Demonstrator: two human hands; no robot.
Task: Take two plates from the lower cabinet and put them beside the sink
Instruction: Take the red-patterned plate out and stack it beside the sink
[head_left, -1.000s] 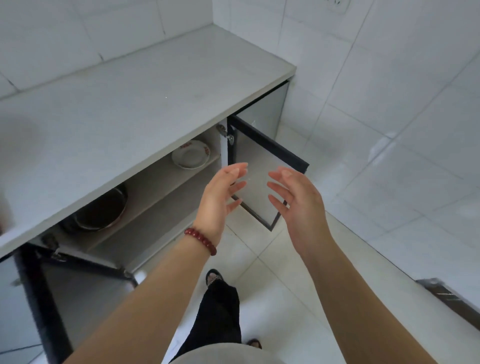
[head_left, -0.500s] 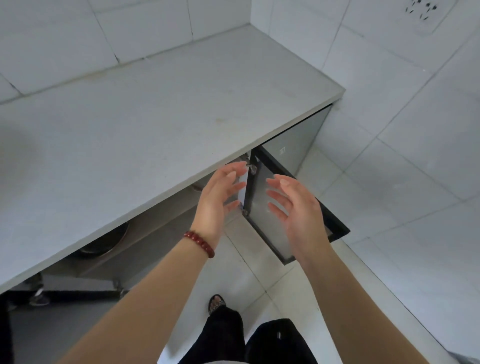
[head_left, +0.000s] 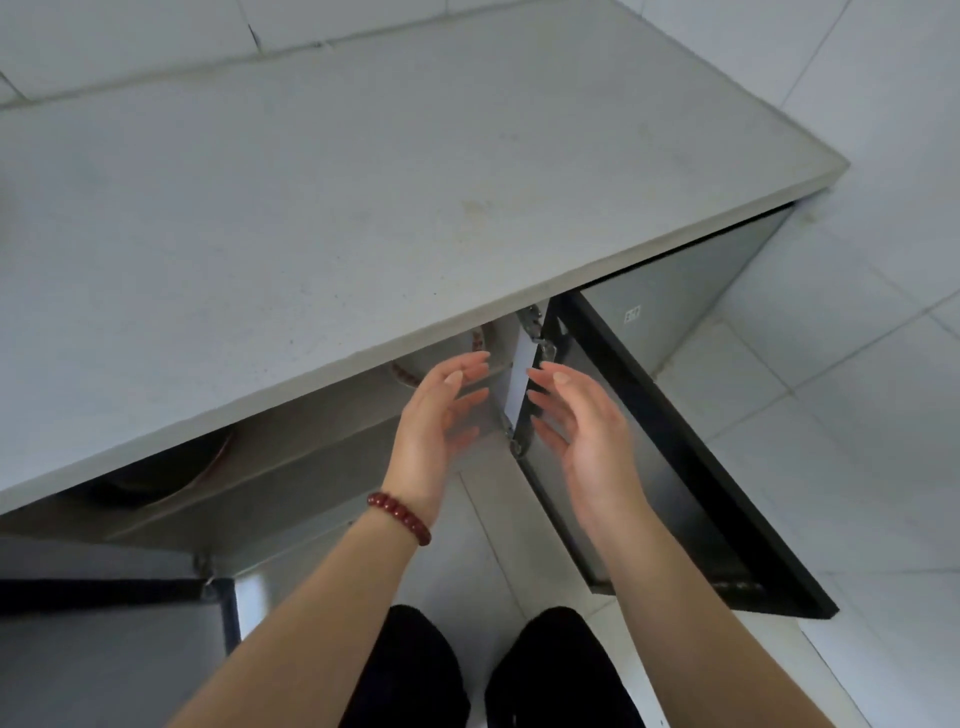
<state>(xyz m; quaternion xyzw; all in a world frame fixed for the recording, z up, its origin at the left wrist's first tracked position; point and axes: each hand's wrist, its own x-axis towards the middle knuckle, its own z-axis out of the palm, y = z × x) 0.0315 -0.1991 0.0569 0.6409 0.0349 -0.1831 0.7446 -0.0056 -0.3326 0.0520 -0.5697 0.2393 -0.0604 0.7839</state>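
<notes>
A white plate with a red patterned rim (head_left: 470, 347) lies on the shelf of the lower cabinet, mostly hidden under the countertop's front edge. My left hand (head_left: 441, 421), with a red bead bracelet on the wrist, is open in front of the cabinet opening, its fingertips just short of the plate. My right hand (head_left: 582, 426) is open too, palm facing the left hand, in front of the cabinet's hinge post. Neither hand holds anything. I cannot tell whether a second plate lies there.
The grey countertop (head_left: 363, 197) fills the upper view. A metal pot (head_left: 171, 470) sits on the shelf at the left. The right cabinet door (head_left: 691, 467) stands open toward me, and another open door (head_left: 104, 592) is at the lower left. My legs stand on the white tiled floor.
My head has come closer over the counter, so the countertop hides more of the shelf and plate. Both open hands have moved forward toward the cabinet opening.
</notes>
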